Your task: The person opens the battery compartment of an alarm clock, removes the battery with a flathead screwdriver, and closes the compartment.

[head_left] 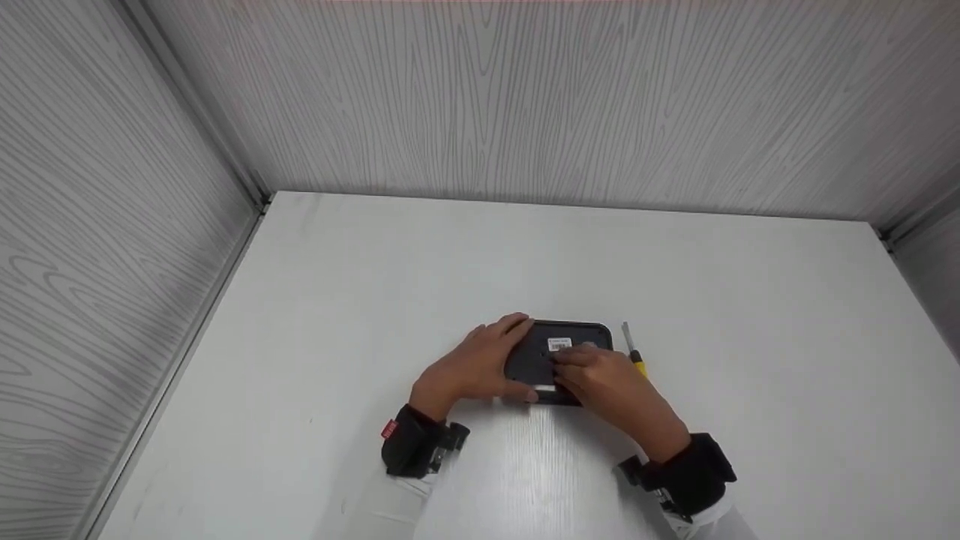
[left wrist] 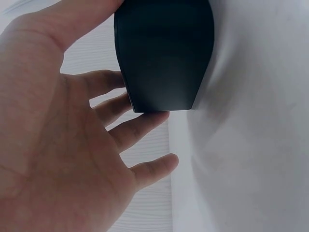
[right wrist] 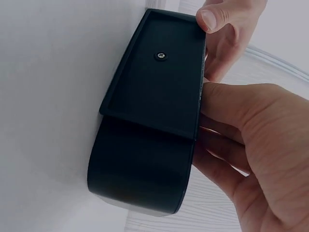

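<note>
A black plastic device (head_left: 529,364) lies on the table, its flat face with a white barcode label (head_left: 559,344) turned up. My left hand (head_left: 487,364) grips its left end, thumb along the near edge and fingers at the far edge. The right hand (head_left: 600,375) rests bent fingers on the upper face, just below the label. In the right wrist view its thumb and fingers meet that face; I cannot tell whether they pinch anything. A small screw (right wrist: 161,55) shows in the near side. Just right of the device lies a screwdriver (head_left: 638,364), its handle yellow and black, partly hidden by the right hand.
The white table (head_left: 360,285) meets a grey wood-grain panel (head_left: 480,97) at the back. Another panel (head_left: 97,225) stands along the left side, and a third at the right edge. Black straps with small cameras (head_left: 420,442) sit on both wrists.
</note>
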A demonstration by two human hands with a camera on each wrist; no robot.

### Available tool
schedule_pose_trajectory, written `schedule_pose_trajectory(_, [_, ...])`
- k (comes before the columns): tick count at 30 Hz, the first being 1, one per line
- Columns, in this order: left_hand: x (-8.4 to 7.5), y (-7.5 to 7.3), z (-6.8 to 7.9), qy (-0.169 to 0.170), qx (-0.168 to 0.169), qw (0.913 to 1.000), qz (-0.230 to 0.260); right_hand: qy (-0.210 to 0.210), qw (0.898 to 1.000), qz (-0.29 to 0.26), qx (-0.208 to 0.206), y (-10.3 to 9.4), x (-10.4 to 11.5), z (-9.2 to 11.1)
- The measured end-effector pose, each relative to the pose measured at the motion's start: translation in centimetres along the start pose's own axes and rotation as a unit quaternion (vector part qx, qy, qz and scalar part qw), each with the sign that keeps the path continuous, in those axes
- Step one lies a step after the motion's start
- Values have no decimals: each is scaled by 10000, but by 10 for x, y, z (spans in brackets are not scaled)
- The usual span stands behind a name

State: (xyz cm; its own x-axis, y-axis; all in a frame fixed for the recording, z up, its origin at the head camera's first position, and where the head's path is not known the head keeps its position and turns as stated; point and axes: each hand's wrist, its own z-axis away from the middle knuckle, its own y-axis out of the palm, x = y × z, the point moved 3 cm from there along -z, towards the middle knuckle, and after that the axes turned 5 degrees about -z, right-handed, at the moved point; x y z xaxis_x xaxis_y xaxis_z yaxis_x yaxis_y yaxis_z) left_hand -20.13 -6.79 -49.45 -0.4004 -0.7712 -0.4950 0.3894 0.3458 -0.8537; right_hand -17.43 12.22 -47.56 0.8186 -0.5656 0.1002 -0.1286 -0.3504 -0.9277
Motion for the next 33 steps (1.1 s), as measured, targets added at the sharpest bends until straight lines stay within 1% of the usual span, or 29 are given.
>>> schedule_pose_trajectory(5, [0, -1, 0, 24, -74, 10000, 23, -149, 9992, 361, 89, -1, 3, -3])
schedule_pose_trajectory(8, [0, -1, 0, -8, -62, 9999, 81, -204, 9983, 525, 121, 0, 4, -3])
schedule_pose_trajectory(15, [-2, -2, -1, -58, -6, 9999, 87, -216, 9976, 657, 35, 1, 4, -1])
schedule_pose_trajectory(19, [-2, -2, 0, -94, 6, 9998, 161, -156, 9976, 681, -2, 2, 5, 1])
schedule_pose_trajectory(24, [-1, -1, -1, -107, -18, 9996, 243, -71, 9974, 710, 54, 4, 6, 3])
schedule_pose_trajectory(27, [-1, -1, 0, -80, -34, 9997, 247, -197, 9962, 837, 130, 4, 6, 3])
schedule_pose_trajectory(33, [-1, -2, 0, -27, -80, 9998, 158, -653, 9896, 1242, 325, 1, 7, 1])
